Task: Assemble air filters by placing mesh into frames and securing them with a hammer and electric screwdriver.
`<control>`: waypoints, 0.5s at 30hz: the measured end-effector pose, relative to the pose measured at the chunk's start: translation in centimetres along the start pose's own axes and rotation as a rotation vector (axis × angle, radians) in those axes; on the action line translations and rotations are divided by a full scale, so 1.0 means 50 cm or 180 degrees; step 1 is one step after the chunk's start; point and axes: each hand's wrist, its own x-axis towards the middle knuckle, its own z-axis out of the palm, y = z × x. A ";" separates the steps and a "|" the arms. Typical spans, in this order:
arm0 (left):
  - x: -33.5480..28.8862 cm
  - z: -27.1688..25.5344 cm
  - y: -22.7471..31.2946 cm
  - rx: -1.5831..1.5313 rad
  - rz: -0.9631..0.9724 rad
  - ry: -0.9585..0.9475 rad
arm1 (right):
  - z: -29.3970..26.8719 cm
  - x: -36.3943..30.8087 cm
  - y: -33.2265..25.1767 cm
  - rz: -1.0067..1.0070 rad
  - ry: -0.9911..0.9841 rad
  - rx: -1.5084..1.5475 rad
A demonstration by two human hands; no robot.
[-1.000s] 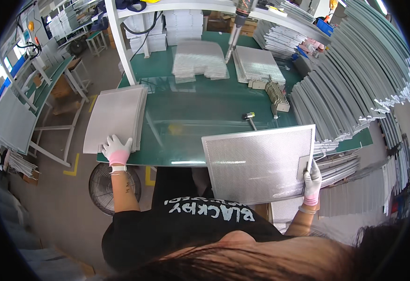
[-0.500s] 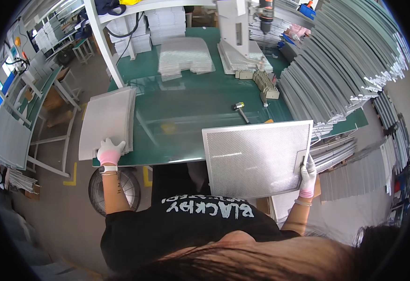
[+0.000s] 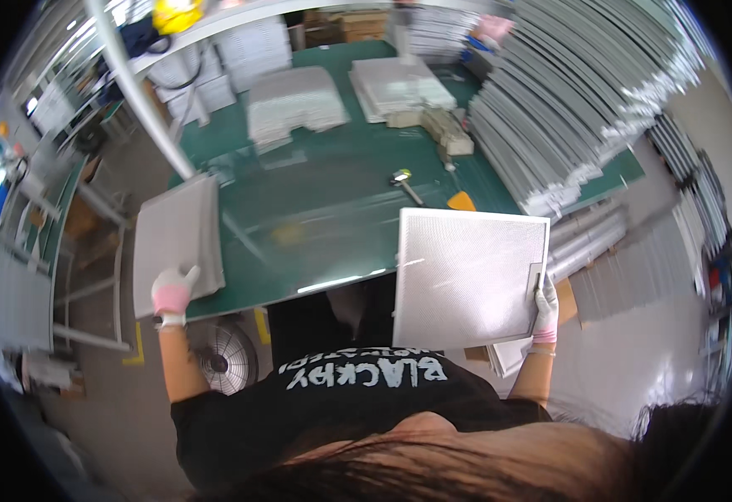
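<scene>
My right hand (image 3: pixel 546 311), in a white and pink glove, grips the right edge of a framed mesh panel (image 3: pixel 471 276). The panel has a pale metal rim and a small notch-like handle piece by my fingers. It is held up in front of my body, beyond the table's front edge. At the left, my gloved left hand (image 3: pixel 173 291) lies on the near end of a stack of thin mesh sheets (image 3: pixel 177 230), thumb spread away from the fingers. The sheets rest on the green table's front left corner.
A hammer (image 3: pixel 406 187) and an orange-bladed tool (image 3: pixel 461 201) lie on the green table (image 3: pixel 299 217). Farther back are a pile of clear mesh sheets (image 3: pixel 295 105) and a beige clamp fixture (image 3: pixel 441 128). Tall stacked frames (image 3: pixel 567 100) crowd the right; a floor fan (image 3: pixel 225 358) stands below.
The view has swung, shifting the table leftward. The panel has turned somewhat in my right hand and appears narrower. My left hand stays at the sheet stack, its thumb now farther out.
</scene>
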 end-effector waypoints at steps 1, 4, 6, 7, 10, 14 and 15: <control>-0.009 -0.013 -0.007 0.0025 0.0005 -0.0022 | -0.035 -0.018 0.005 0.0130 0.0222 0.0158; -0.038 -0.048 0.000 0.0156 -0.0052 0.0052 | -0.187 -0.120 0.025 0.0578 0.1122 0.0343; -0.036 -0.048 -0.006 0.0251 0.0101 -0.0025 | -0.280 -0.229 0.034 0.0749 0.1750 0.0481; -0.036 -0.048 -0.005 0.0224 0.0024 0.0065 | -0.328 -0.289 0.050 0.0816 0.2052 0.0540; -0.025 -0.058 -0.009 0.0079 -0.0080 0.0207 | -0.414 -0.428 0.106 0.0894 0.2993 0.0359; 0.016 -0.058 -0.048 -0.0685 -0.0082 0.0067 | -0.475 -0.468 0.217 0.0843 0.3468 -0.0035; 0.039 -0.042 -0.113 -0.0726 0.0109 0.0357 | -0.456 -0.444 0.245 0.0806 0.3470 0.0082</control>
